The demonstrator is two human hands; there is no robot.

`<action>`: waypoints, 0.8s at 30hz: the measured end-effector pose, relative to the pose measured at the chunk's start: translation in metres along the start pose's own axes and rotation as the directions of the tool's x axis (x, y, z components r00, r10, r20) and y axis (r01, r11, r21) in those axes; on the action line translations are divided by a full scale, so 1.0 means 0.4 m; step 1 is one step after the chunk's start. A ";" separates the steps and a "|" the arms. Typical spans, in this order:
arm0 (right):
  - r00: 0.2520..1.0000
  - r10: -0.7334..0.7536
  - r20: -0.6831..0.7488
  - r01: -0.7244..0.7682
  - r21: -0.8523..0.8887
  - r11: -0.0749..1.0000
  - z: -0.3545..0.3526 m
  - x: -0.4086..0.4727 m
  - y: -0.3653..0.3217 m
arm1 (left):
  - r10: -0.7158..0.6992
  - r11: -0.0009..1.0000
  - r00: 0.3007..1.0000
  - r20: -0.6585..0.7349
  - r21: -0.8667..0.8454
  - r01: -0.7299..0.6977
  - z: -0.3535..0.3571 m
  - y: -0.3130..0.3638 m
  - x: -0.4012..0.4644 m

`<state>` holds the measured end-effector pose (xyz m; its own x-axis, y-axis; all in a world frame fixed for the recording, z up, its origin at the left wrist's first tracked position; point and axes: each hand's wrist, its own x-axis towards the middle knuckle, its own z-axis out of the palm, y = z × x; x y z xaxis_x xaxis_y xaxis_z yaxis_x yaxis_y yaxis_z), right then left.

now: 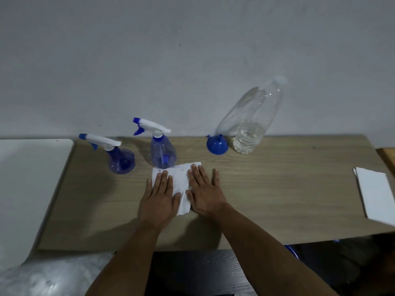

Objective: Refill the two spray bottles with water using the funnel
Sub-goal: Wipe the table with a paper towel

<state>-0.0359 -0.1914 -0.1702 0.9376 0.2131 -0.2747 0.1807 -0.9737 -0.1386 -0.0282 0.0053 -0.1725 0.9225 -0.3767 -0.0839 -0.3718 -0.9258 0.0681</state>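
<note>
Two blue translucent spray bottles with white trigger heads stand on the wooden table: one [120,158] at the left, the other [162,150] nearer the middle. A blue funnel [216,144] rests mouth-down to the right of them. Beside it stands a large clear water bottle [251,122] with a little water at its bottom. A white paper tissue [180,182] lies flat in front of the middle spray bottle. My left hand [159,196] and my right hand [205,189] both press flat on it, fingers spread.
The wooden table [277,189] runs along a grey wall. A white board [25,184] lies at its left end. White paper sheets [376,195] sit at the right edge. Crumpled clear plastic [49,276] lies below the front left corner.
</note>
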 end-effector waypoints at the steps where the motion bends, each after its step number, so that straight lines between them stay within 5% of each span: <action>1: 1.000 -0.007 0.001 0.007 -0.009 1.000 -0.003 -0.002 0.028 | -0.002 1.000 1.000 0.003 0.000 0.002 -0.001 0.026 0.010; 11: 0.999 -0.003 0.054 0.001 0.043 0.999 -0.046 -0.025 0.253 | -0.011 1.000 1.000 0.016 0.011 0.011 0.011 0.242 0.115; 24: 0.993 0.118 -0.001 -0.117 0.077 0.990 -0.038 -0.159 0.540 | 0.142 0.990 0.989 0.030 0.016 -0.143 0.024 0.525 0.225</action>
<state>-0.0521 -0.4163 -0.1682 0.9528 0.0971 -0.2877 0.0464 -0.9829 -0.1780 -0.0241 -0.2232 -0.1755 0.8568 -0.5053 -0.1028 -0.5013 -0.8630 0.0634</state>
